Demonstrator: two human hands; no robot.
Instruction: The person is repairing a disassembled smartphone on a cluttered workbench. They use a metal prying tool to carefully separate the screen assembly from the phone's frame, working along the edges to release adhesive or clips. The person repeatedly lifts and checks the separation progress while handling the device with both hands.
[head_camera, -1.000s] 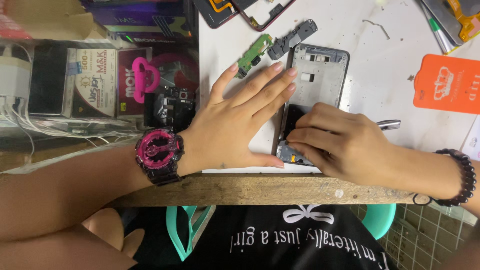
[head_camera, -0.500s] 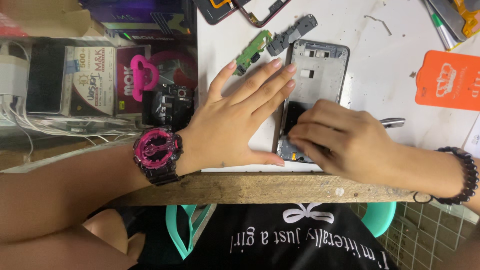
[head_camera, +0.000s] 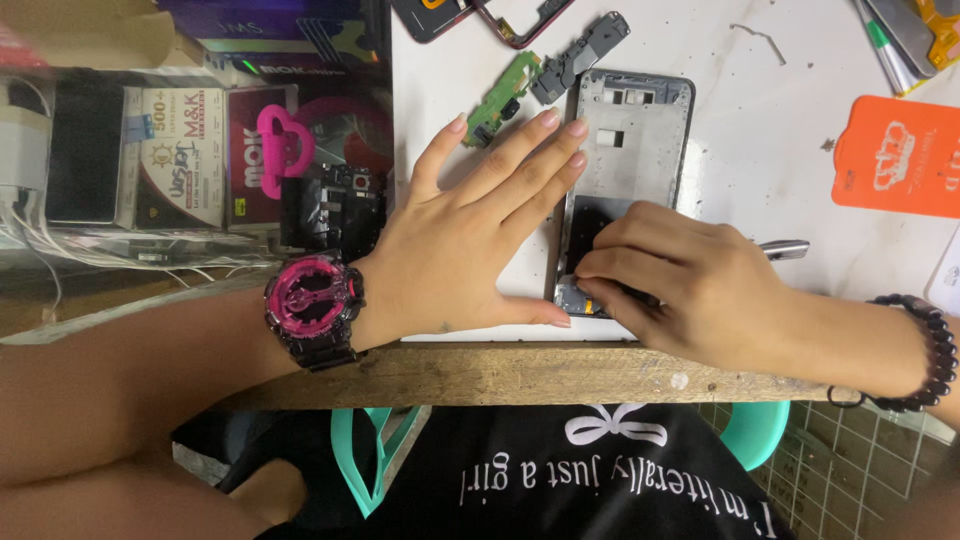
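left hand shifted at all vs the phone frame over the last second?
No. The left hand stays flat, fingertips on the left edge of the grey phone frame, near the green circuit board, as before.

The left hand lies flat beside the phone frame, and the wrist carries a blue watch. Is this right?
Not quite. In the head view the watch is pink and black, not blue. The rest holds: the left hand lies flat on the white table beside the phone frame.
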